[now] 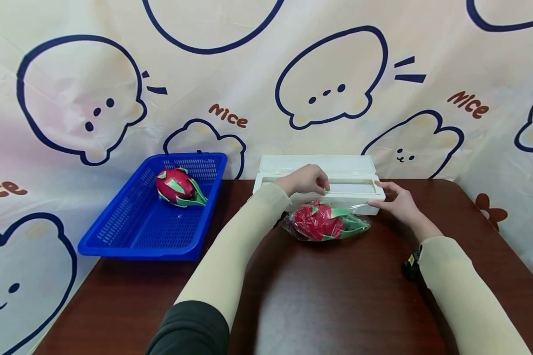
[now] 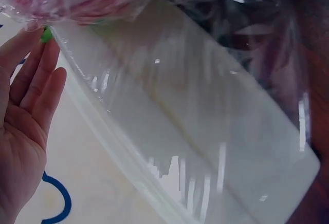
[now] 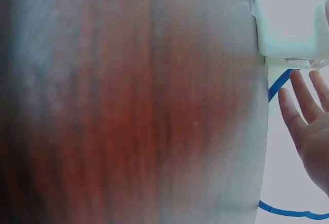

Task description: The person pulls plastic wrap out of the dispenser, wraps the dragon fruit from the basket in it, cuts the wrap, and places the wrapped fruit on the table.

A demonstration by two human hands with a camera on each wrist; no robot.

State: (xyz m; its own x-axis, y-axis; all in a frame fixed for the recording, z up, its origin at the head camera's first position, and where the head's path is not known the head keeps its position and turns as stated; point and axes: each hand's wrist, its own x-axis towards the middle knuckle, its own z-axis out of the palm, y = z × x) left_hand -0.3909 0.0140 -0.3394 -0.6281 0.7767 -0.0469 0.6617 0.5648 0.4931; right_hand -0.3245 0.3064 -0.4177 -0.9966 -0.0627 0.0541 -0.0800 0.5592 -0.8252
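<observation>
A white cling film dispenser box stands at the table's back with its lid raised. Along its front edge my left hand pinches a small green slider knob. My right hand holds the box's right end between thumb and fingers; its extended fingers touch the box in the right wrist view. Just in front lies a red and green dragon fruit in clear cling film. In the left wrist view the film stretches from the fruit across the box front.
A blue plastic basket on the left holds another dragon fruit, with no film visible on it. The brown table ends at a wall hung with a cartoon-printed cloth. Black straps show at both wrists.
</observation>
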